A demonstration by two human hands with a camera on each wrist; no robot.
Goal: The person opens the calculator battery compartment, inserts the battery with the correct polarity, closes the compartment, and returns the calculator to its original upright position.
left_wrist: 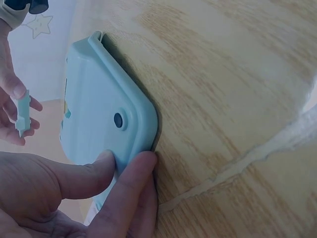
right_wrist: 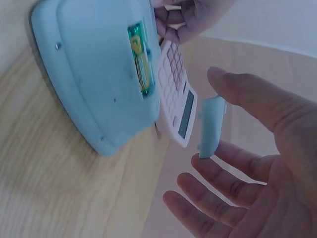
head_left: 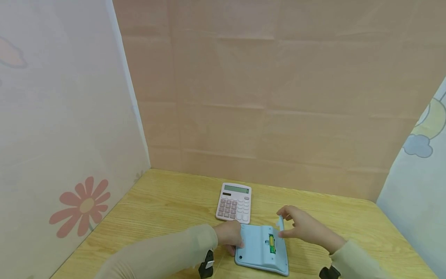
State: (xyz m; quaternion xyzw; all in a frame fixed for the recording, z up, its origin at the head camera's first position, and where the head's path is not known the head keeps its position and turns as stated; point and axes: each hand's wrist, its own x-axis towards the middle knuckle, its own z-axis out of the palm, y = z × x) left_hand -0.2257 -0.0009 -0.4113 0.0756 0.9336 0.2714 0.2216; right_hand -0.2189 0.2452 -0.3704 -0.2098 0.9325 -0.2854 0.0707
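Note:
A light blue calculator lies face down on the wooden table, its battery slot uncovered. Inside the slot sits a green and yellow battery. My left hand grips the calculator's left edge, thumb on the back and fingers at the side, as the left wrist view shows. Above the right edge my right hand pinches a small light blue battery cover between thumb and fingers. The cover is apart from the calculator, and the other right fingers are spread.
A pink calculator lies face up just behind the blue one, close to my left hand. The wooden table meets a brown backdrop at the back. Printed side walls stand at left and right.

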